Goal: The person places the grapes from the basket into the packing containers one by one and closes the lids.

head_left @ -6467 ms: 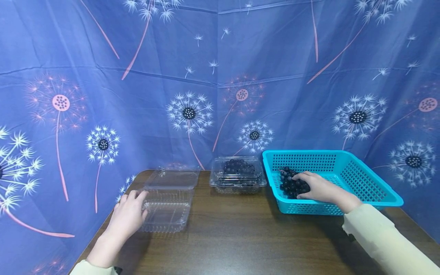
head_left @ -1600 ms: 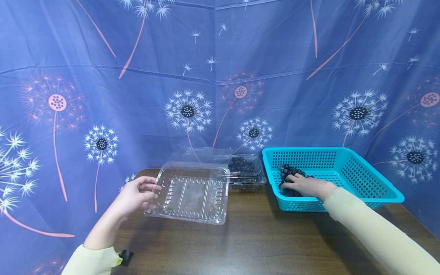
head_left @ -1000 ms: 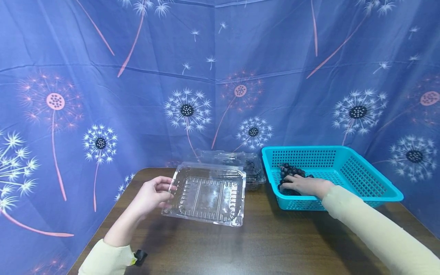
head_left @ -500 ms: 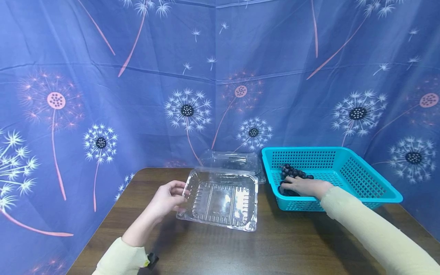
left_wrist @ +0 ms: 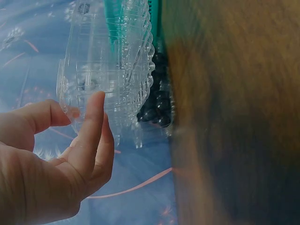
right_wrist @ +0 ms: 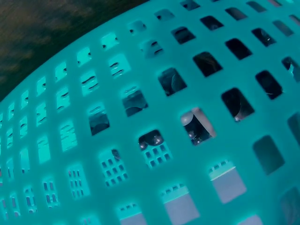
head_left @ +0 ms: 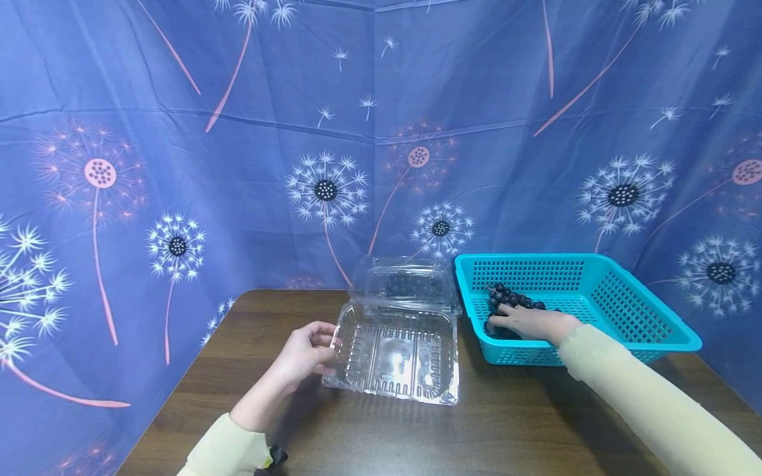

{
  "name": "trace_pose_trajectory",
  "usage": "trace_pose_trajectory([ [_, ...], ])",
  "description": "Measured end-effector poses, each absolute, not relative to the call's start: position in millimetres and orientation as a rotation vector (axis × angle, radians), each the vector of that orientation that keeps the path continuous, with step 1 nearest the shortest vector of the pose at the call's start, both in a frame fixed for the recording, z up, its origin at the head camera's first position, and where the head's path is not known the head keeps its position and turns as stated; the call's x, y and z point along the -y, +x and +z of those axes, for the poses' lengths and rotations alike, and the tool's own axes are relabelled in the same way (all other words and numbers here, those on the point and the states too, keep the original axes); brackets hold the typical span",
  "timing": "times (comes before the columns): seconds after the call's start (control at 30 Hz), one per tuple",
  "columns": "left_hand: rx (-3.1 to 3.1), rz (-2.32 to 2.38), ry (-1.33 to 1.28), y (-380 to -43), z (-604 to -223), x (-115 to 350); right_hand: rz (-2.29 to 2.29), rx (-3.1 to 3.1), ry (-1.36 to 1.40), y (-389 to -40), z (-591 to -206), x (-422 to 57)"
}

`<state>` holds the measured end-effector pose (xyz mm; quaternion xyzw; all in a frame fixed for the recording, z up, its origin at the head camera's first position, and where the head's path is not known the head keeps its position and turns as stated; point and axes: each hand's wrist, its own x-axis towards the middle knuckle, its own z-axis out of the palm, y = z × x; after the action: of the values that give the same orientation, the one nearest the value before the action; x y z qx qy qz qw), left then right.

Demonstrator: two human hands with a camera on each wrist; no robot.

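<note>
My left hand (head_left: 311, 354) pinches the left edge of a clear plastic clamshell container (head_left: 395, 390). The clamshell is tilted, its hollow base facing me and its lid standing up behind. Nothing lies inside it. In the left wrist view, thumb and fingers of the left hand (left_wrist: 70, 164) meet the edge of the clamshell (left_wrist: 110, 51). My right hand (head_left: 532, 324) reaches into the turquoise basket (head_left: 631, 311), its fingers down among dark grapes (head_left: 506, 296). Its fingertips are partly hidden, so I cannot tell whether they grip. The right wrist view is filled by the basket wall (right_wrist: 187, 112).
Behind the raised clamshell, a second clear container with dark grapes shows through the plastic; the left wrist view shows its grapes (left_wrist: 157, 105) low beside the table. The basket stands at right on the brown wooden table (head_left: 381, 436). A blue dandelion-print cloth (head_left: 250, 165) hangs behind.
The clamshell, first standing open at the left of the table, is now in my left hand, carried rightward in front of the filled container. My right hand stays among the grapes.
</note>
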<state>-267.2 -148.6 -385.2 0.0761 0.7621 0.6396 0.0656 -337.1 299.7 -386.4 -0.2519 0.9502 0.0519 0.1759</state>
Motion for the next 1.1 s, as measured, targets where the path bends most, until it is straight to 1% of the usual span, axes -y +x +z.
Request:
trace_pose_trajectory([
  [0.43,-2.259,1.986,0.215,-262.3,-395.0,135.2,0.126,-2.702,-0.692,-334.4,-379.9,-297.8],
  [0.63,-2.263,1.983,0.175,-260.1,-400.1,131.0,0.108,-2.742,-0.734,-333.4,-376.2,-295.8],
  [0.8,-2.261,1.984,0.154,-259.8,-405.1,129.2,0.108,-2.772,-0.830,-336.4,-374.3,-295.3],
  [1.1,-2.244,1.965,0.133,-258.5,-411.0,126.5,0.060,-2.770,-0.865,-338.5,-367.5,-298.9],
])
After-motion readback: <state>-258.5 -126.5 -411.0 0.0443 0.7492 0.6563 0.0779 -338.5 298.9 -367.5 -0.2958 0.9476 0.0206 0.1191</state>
